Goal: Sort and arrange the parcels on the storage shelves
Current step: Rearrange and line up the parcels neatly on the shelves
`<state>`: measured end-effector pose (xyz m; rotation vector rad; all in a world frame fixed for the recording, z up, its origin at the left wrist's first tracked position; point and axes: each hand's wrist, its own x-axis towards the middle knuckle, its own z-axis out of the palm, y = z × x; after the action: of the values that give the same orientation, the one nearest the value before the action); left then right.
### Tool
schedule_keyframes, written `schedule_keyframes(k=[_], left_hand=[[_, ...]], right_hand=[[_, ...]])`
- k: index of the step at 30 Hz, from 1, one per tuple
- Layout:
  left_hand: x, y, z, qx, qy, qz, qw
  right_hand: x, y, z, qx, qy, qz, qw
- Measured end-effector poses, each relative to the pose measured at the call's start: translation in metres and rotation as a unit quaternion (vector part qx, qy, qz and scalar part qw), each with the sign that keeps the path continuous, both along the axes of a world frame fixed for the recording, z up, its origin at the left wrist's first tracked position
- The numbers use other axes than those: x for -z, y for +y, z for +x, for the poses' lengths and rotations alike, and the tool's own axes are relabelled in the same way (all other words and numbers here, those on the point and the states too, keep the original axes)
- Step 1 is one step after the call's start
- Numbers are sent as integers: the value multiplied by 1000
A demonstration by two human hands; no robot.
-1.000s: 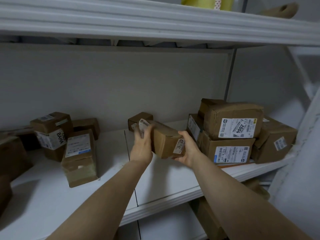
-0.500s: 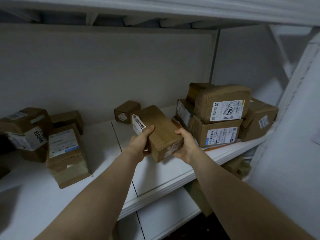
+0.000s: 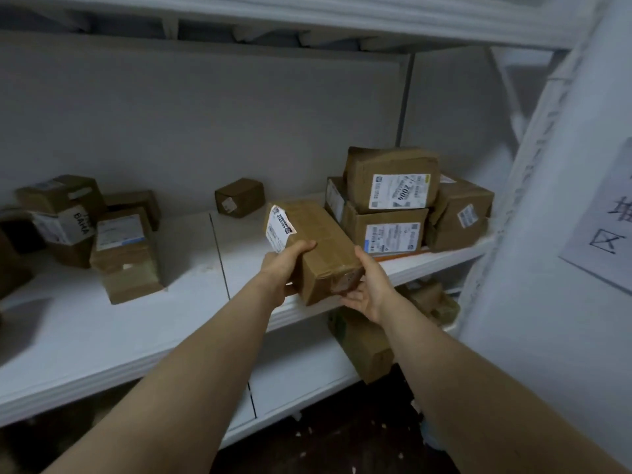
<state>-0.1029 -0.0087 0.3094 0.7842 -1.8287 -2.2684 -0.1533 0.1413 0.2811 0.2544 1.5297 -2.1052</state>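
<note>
The white middle shelf (image 3: 164,330) runs the width of the view, with an upper shelf (image 3: 307,15) above it and a lower shelf (image 3: 294,374) beneath. At its right end stands the stack (image 3: 386,230), two brown labelled cartons one on the other, and everything else is easiest placed from that. A third carton (image 3: 461,213) leans against the stack's right side. Under the stack, on the lower shelf, lies another brown box (image 3: 366,347). A paper notice (image 3: 602,227) hangs on the wall well to the right of the stack. Far to the stack's left sits a loose cluster of parcels, the front one (image 3: 126,254) tipped on end and one behind it marked BAHA (image 3: 61,217). The held parcel (image 3: 321,241) is just left of the stack and in front of it, near the shelf's front edge. Its long axis runs from the front edge back toward the wall, the far end slanting a little leftward, away from the stack. A white label is folded over that far left corner. Whether its underside touches the board I cannot tell. The left grip (image 3: 284,268) clasps its left side, thumb curled over the top edge. The right grip (image 3: 367,292) clasps the near right corner, thumb along the top and fingers curled beneath. A small box (image 3: 239,197) sits alone by the back wall, left of the stack.
</note>
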Motion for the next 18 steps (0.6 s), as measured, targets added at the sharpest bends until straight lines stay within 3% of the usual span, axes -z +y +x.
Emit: schedule_keyframes(k=[10,13,18], left_hand=[[34,138,58,13,-60,1,998],[48,164,71,2,-76,-24,997],[87,170,83,8,-168,4,986]], right_hand=[[21,142,56,-39,4,166,985],[37,164,61,-57,103,269,956],[59,164,82,-152,219,335,904]])
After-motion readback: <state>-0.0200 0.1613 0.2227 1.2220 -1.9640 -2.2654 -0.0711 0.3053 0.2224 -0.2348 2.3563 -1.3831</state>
